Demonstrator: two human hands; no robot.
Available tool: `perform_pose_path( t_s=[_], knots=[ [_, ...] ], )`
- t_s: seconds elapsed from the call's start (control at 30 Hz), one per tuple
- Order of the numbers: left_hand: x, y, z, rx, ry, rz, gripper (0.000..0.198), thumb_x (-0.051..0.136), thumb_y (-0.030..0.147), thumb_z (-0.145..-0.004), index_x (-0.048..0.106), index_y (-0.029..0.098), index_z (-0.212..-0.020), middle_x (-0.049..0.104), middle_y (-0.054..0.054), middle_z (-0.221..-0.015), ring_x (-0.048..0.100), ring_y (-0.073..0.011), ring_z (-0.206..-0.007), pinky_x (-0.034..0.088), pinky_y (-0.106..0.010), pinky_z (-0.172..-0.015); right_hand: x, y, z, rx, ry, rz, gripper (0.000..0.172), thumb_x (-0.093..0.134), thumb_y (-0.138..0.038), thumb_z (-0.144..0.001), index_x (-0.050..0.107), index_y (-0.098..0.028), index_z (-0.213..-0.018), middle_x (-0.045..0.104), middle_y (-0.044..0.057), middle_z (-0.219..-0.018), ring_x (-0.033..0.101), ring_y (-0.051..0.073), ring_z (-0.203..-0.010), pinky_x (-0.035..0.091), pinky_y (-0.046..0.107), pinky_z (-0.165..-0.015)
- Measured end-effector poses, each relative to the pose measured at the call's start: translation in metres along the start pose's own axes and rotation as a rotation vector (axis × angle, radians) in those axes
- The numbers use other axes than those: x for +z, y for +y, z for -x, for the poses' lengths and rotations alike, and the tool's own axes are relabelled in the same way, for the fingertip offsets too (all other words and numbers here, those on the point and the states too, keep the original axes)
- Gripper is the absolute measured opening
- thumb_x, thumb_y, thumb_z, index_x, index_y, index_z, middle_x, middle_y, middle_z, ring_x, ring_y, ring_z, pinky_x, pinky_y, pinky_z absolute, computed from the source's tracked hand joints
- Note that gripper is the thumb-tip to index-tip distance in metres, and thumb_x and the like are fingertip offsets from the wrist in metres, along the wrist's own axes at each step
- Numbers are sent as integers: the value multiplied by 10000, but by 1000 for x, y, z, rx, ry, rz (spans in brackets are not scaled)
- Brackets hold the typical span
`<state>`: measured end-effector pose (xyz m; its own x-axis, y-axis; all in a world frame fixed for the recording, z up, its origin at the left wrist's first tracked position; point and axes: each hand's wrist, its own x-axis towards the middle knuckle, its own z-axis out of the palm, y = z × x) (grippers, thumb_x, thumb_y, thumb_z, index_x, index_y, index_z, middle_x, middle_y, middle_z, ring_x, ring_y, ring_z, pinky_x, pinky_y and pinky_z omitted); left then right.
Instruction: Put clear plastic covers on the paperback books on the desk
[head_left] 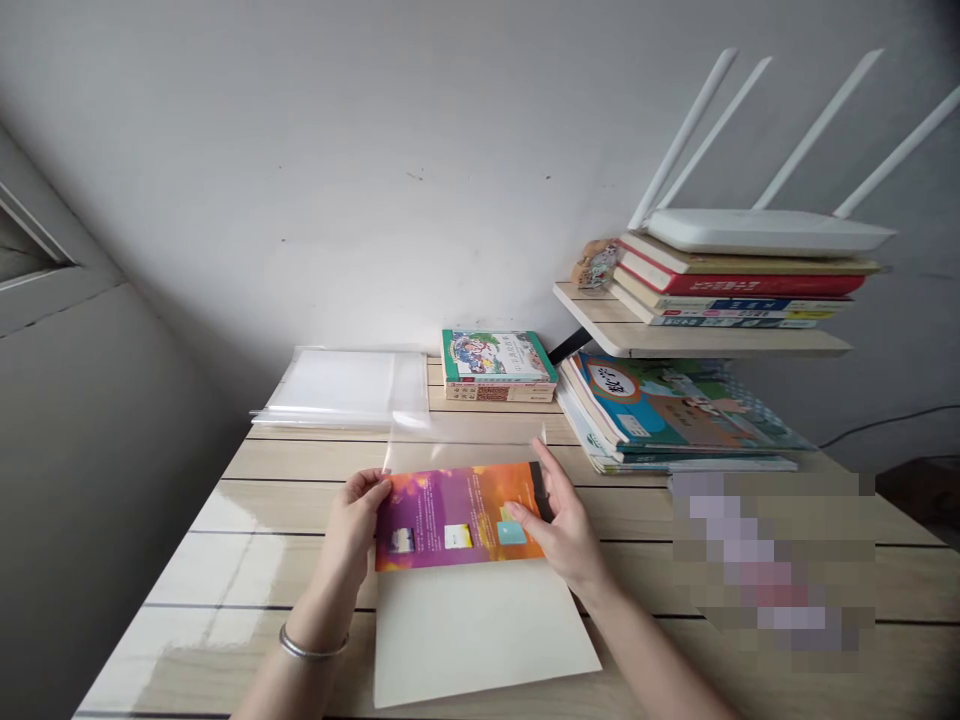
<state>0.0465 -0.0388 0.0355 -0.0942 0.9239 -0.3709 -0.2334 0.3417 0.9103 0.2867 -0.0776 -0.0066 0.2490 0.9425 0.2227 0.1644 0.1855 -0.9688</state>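
Note:
A book lies open in front of me, with a cream page [472,630] nearest and a purple-and-orange printed cover flap [442,510] across its far part. My left hand [352,515] pinches the flap's left edge between thumb and fingers. On the right edge, my right hand [566,530] grips the flap, thumb on top and index finger stretched out past the far corner. Beyond the flap, a clear plastic book cover [465,445] spreads over the tabletop. How far the plastic reaches under the flap is hidden.
More clear plastic covers [337,385] lie at the back left. Green-edged books [499,360] are stacked by the wall. Textbooks [675,410] are piled below a small shelf [705,345] bearing books and a white router [772,232]. A blurred-out item [772,570] lies at right.

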Motion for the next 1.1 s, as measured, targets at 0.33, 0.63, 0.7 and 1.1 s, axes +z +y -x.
perform_pose_path(
  t_s=[0.33,0.63,0.7,1.1],
  knots=[
    [-3,3,-2,-29,-5,17,493,840,363,-443,620,124,-813,641,0,-583,533,-102,-452,384,-204,-417,-1,1,0,7,-31,-32,785,673,-329,-771,285,-287,-1453,276,60,-1538,272,245,-1397,279,472,-1120],
    [-2,2,-4,-15,30,44,480,861,325,-418,647,117,-794,647,-5,-587,558,-104,-491,405,-197,-444,-11,-13,1,-117,-75,423,444,612,-373,-816,589,-250,-1242,500,112,-1313,522,275,-1174,437,475,-993],
    [-1,2,-4,-9,39,57,458,860,318,-416,641,124,-768,640,2,-577,558,-103,-489,407,-197,-448,-8,-33,8,-228,6,689,401,625,-386,-807,635,-238,-1180,388,137,-1413,479,327,-1207,415,540,-987],
    [-11,-7,-10,21,-88,120,424,840,355,-494,603,146,-778,650,0,-601,577,-114,-504,429,-211,-482,99,-53,40,-890,-439,1006,564,455,-476,-919,435,-150,-1379,421,152,-1449,316,325,-1363,338,527,-1072]
  ],
)
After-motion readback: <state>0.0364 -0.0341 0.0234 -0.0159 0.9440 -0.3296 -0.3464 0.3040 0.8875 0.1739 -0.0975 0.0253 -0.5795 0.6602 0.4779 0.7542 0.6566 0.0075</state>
